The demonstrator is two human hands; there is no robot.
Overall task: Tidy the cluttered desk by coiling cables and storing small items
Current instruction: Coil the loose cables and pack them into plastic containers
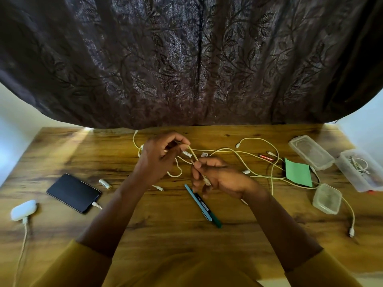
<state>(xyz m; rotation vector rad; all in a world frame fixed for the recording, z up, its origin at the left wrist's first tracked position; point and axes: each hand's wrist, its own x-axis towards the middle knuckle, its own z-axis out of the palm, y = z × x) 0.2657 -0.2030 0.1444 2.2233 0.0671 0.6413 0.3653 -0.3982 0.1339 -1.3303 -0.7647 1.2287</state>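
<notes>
Above the middle of the table, the left hand pinches a pale cable in curled fingers. The right hand grips the same cable lower down, while its slack trails toward the table's right edge.

You have one view only, from the camera worn on your head, so nothing is shared with a second view. It looks forward and steeply down from your seat at the near edge of the worktop, close enough that your forearms enter from the bottom of the frame. The wide lens bows the worktop's far edge and takes in the dark patterned curtain that hangs behind it, filling the upper half.
</notes>
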